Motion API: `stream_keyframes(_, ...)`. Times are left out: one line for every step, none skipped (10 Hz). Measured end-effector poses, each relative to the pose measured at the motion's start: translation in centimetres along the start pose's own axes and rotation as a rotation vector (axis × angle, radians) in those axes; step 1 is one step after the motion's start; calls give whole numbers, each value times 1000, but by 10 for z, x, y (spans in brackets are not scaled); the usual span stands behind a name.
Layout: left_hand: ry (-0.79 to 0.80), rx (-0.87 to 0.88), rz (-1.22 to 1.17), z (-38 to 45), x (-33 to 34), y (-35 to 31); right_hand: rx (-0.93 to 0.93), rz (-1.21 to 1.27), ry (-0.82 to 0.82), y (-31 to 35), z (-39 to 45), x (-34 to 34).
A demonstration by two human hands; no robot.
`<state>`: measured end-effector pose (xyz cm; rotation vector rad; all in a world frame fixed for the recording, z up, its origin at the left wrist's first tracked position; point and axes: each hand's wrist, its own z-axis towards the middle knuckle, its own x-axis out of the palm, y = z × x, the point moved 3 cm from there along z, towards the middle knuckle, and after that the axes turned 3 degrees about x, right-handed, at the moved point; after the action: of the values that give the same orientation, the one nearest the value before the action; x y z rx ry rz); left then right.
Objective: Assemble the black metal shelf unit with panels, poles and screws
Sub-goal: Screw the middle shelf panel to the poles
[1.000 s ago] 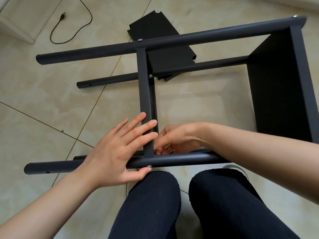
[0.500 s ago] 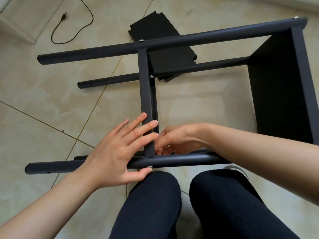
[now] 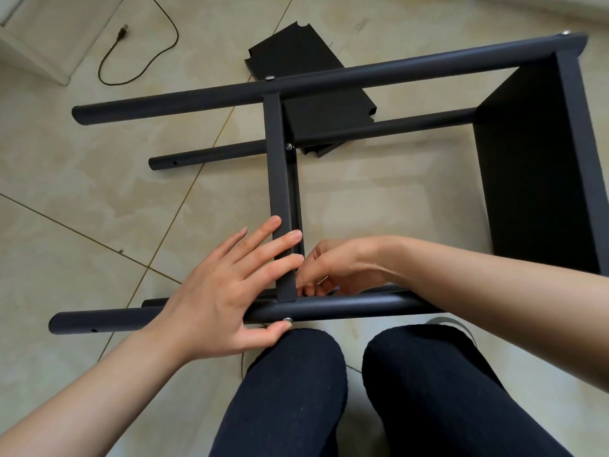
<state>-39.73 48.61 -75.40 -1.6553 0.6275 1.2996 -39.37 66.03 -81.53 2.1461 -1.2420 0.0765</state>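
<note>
A half-built black metal shelf frame (image 3: 329,192) lies on its side on the tiled floor (image 3: 82,225), just in front of my knees (image 3: 296,357). The near pole (image 3: 346,306) runs left to right right above my knees, and a far pole (image 3: 329,80) runs parallel beyond it. A middle shelf panel (image 3: 280,192), seen edge-on, stands between them, and an end panel (image 3: 534,166) closes the frame on the right.

My left hand (image 3: 224,298) lies flat and open, fingers (image 3: 273,245) spread across the middle panel's edge, palm over the near pole. My thumb tip touches a small silver screw head (image 3: 288,320) on the pole's near side.

My right hand (image 3: 336,268) reaches in behind the panel, fingers curled together at the joint. A thin glint of metal shows between them, but I cannot tell what they hold.

A loose black panel (image 3: 306,61) lies flat on the floor beyond the frame, partly under the far pole. A dark cable (image 3: 138,61) curls at the upper left.
</note>
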Motion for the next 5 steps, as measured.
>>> stream_keyframes(3,-5,0,0,0,0,-25,9,23,1,1,2)
stream_keyframes(0,-5,-6,0,0,0,-26,21,50,1,-1,0)
stream_keyframes(2,-4,-5,1,0,0,-17,37,78,0,-4,-4)
stream_keyframes(-2,-3,-6,1,1,0,-1,-1,34,-1,-2,-4)
stream_keyframes(-5,-3,-13,1,1,0,7,-8,8,0,1,0)
